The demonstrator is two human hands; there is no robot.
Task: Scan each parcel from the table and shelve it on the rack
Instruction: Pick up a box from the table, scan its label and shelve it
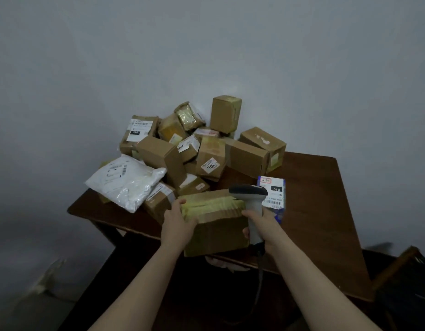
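Note:
A taped cardboard box sits at the near edge of the dark wooden table. My left hand grips its left side, thumb on the top face. My right hand holds a white handheld scanner by its handle, just to the right of the box, with its dark head above the box's far right corner. Behind them a heap of several cardboard parcels covers the table's far left. A white plastic mailer lies on the pile's left edge. The rack is out of view.
A small white-and-blue labelled box lies just behind the scanner. The scanner's cable hangs down past the table's front edge. A dark wooden chair or frame stands at the lower right. A plain grey wall is behind the table.

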